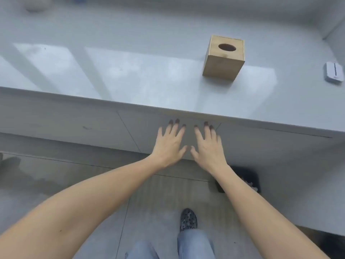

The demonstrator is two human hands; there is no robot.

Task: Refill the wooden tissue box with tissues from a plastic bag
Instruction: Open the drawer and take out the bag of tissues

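Observation:
The wooden tissue box (223,60) stands upright on the grey counter (130,71), right of centre, its top showing an empty dark oval hole. My left hand (169,144) and my right hand (208,146) are stretched out side by side, palms down and fingers spread, in front of the counter's front panel below its edge. Both hands hold nothing. They are well short of the box, below and to its left. No plastic bag or tissues appear in view.
A small white device (334,72) lies on the counter at the far right. A dark bin (242,181) sits on the floor under my right forearm. Cabinet fronts (74,124) run below the counter edge. My shoe (188,219) and jeans show on the tiled floor.

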